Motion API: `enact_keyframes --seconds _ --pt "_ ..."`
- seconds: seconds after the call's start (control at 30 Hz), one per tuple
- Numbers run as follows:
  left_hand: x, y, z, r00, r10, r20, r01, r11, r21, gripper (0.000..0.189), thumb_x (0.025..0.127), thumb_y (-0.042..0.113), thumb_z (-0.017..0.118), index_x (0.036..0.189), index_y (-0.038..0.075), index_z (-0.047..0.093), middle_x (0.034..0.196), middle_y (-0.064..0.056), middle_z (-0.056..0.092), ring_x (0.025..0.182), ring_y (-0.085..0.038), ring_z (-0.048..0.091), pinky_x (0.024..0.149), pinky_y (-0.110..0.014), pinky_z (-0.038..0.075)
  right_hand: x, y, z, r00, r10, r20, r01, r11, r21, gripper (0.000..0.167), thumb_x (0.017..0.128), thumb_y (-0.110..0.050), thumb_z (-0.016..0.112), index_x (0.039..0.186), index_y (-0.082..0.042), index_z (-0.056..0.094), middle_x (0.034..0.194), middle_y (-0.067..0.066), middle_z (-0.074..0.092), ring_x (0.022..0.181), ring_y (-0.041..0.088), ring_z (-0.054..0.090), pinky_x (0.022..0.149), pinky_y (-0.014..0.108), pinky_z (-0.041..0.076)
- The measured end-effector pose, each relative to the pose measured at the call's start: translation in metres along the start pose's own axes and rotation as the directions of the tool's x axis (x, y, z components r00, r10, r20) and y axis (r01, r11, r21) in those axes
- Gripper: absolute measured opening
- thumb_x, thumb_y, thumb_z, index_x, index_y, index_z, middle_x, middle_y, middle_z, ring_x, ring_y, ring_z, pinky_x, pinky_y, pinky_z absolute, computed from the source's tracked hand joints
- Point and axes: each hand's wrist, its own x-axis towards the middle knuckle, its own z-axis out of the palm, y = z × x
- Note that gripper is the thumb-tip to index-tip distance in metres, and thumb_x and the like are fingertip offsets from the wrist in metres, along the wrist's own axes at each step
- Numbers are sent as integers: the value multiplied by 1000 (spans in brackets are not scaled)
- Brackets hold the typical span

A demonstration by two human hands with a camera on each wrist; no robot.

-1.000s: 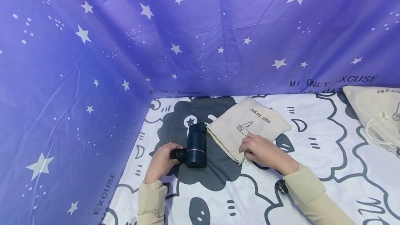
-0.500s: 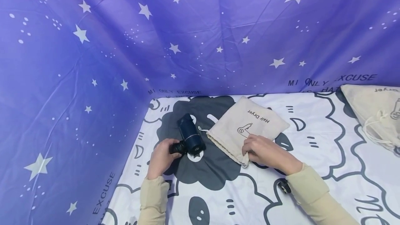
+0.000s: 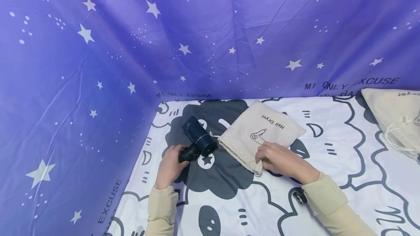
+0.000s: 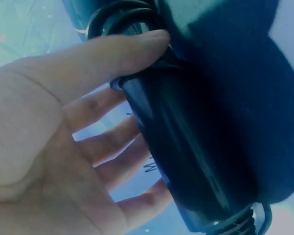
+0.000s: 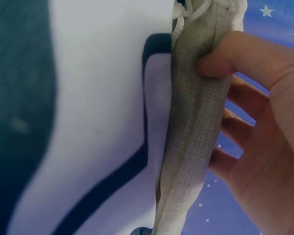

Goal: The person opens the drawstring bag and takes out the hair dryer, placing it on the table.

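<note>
A dark blue hair dryer lies at an angle on the sheep-print cloth in the head view. My left hand grips its black handle, around which the cord is wound; in the left wrist view the thumb lies over the handle and cord loops, fingers behind. To the right is a cream cloth bag printed "Hair Dryer", its hemmed mouth towards the dryer. With thumb and fingers, my right hand pinches the near edge of this bag, also seen in the right wrist view.
A second cream drawstring bag lies at the far right. A small black object is partly hidden by my right sleeve. Purple star-print fabric rises behind and at the left of the white patterned cloth.
The hair dryer has turned, its far end swinging left, while my left hand keeps hold of the handle. My right hand has shifted slightly right at the bag's edge.
</note>
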Motion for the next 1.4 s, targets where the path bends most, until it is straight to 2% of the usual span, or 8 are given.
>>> enact_keyframes --seconds 0.17,0.43,0.53,0.73,1.0,1.27,1.4 --pt "2 2 1 999 -8 -45 8 1000 4 43 76 7 82 117 6 67 107 -14 68 101 -34 64 86 -54 51 -1 1 -1 1000 -11 -14 11 1000 0 27 73 3 66 75 -24 69 76 -16 58 76 5 54 69 27 48" --pt "10 13 5 992 -37 -119 34 999 -26 42 76 15 82 113 3 68 91 -12 66 83 -29 62 77 -49 49 -2 0 -2 1000 15 28 -16 999 48 27 77 2 69 77 -25 71 78 -16 59 77 6 55 70 28 48" --pt "14 17 6 986 -80 -144 77 997 -30 41 78 18 81 113 1 67 94 -15 67 86 -32 64 77 -50 50 -3 1 -3 1000 7 28 -8 999 49 28 76 3 69 77 -25 71 78 -16 59 77 6 55 70 28 48" --pt "23 27 9 969 -189 -157 183 982 -50 44 81 25 80 114 0 67 101 -18 67 93 -37 65 79 -53 50 -3 1 -3 1000 -25 14 25 999 36 30 75 5 67 76 -25 69 77 -16 58 76 5 54 69 27 47" --pt "37 30 16 946 -254 -201 246 967 -68 45 82 32 80 114 3 68 103 -19 67 96 -39 66 76 -57 52 -7 -1 -7 997 19 77 -24 998 65 29 80 2 65 77 -26 68 81 -18 58 79 3 54 72 27 50" --pt "43 26 25 929 -266 -257 251 964 -90 46 80 30 82 111 0 67 99 -20 67 92 -41 66 73 -59 51 -9 -4 -9 996 25 87 -31 997 67 30 80 2 65 76 -28 67 82 -18 58 81 2 53 72 27 49" --pt "42 27 25 923 -259 -283 251 966 -63 46 80 32 82 105 -2 66 96 -21 65 89 -42 65 71 -58 51 -11 -5 -12 991 74 109 -83 993 87 29 80 0 64 81 -28 69 86 -17 59 84 2 53 75 27 50"
